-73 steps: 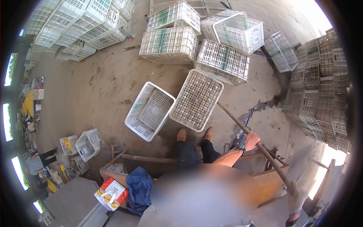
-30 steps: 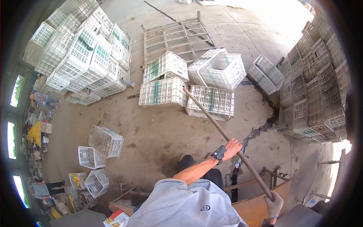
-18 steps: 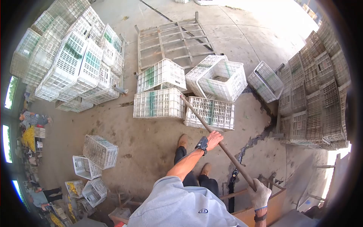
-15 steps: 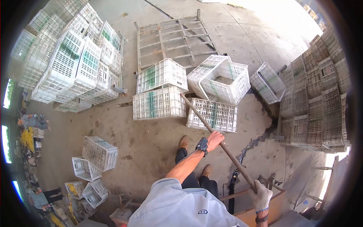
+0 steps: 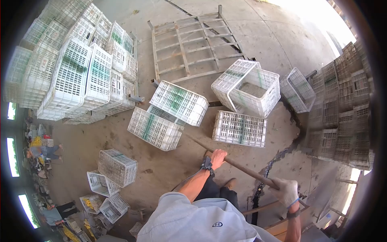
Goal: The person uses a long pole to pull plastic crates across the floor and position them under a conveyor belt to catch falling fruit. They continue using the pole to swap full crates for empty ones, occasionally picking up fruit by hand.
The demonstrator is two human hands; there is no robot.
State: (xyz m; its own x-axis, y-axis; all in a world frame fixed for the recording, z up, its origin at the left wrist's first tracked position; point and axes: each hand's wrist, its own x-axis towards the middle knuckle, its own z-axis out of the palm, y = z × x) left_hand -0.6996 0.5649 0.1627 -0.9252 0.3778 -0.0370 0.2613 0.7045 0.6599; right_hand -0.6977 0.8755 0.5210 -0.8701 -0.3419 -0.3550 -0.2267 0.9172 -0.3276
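My bare left hand (image 5: pixel 218 158), with a black watch at the wrist, is wrapped around a long wooden pole (image 5: pixel 248 171). The rear end of the pole sits in my gloved right hand (image 5: pixel 287 191), its fingers closed on it. The far tip of the pole reaches the right corner of a white plastic crate (image 5: pixel 155 128) with a green stripe, turned at an angle on the floor. Another white crate (image 5: pixel 179 101) leans against that one, also askew. To the right lies a separate striped crate (image 5: pixel 240 128), with two more crates (image 5: pixel 258 90) behind it.
A metal frame (image 5: pixel 183 66) lies on the concrete floor ahead. Crate stacks stand at left (image 5: pixel 74 68) and right (image 5: pixel 342 113). A lone crate (image 5: pixel 299 89) tilts near the right stack. Several loose crates (image 5: pixel 117 167) lie at lower left, and people (image 5: pixel 60 211) are farther left.
The two left crates have swung round and come nearer, away from the crate on the right. Both hands and the pole have shifted, the pole now lying flatter across the view.
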